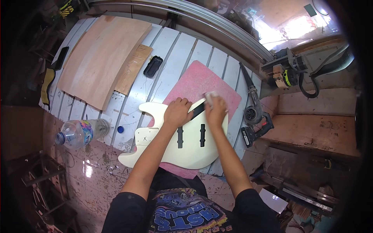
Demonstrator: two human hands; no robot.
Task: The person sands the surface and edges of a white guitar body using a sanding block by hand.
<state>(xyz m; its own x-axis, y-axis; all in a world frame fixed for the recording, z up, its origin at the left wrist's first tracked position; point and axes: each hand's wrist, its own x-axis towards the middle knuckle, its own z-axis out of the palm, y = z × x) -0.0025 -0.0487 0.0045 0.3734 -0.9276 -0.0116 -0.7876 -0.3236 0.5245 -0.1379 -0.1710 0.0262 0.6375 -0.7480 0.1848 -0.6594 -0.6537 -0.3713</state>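
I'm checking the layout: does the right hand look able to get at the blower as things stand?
Probably yes: nothing tall stands between the right hand and the blower, though that hand appears to hold a pale, blurred thing.

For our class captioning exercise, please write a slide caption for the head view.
Left hand rests on a cream guitar body atop a pink mat; right hand holds a pale, blurred object.
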